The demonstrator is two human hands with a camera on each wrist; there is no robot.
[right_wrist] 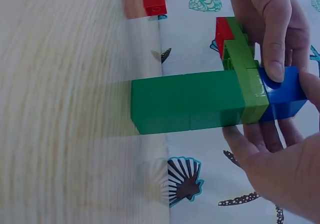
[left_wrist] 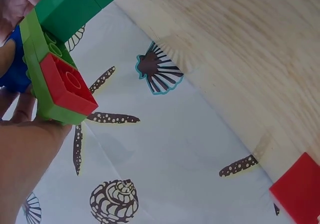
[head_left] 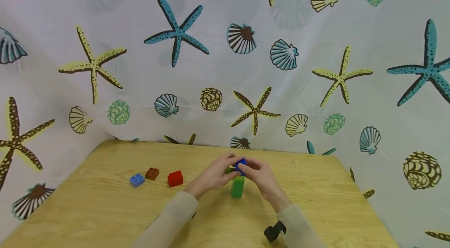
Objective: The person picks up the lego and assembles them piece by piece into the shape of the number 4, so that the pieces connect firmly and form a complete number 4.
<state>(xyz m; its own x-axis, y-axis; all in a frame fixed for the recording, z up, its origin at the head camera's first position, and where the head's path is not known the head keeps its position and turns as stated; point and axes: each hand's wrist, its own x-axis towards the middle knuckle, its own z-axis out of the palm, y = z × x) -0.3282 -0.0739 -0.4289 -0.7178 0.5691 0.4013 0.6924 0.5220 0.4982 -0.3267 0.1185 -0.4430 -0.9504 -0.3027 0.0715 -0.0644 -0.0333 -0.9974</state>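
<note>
A blue brick tops an upright column of dark green bricks. Between them lies a long light green brick, which juts out to the left. Under its jutting end a red brick is attached. My left hand grips the blue brick from the left, its thumb pressed on the blue side in the right wrist view. From the right, my right hand pinches the same blue brick between thumb and fingers. The hands partly cover the light green brick in the head view.
Left of the hands on the wooden table lie a loose red brick, a brown brick and a light blue brick. A white curtain with shells and starfish hangs behind the table and along its sides.
</note>
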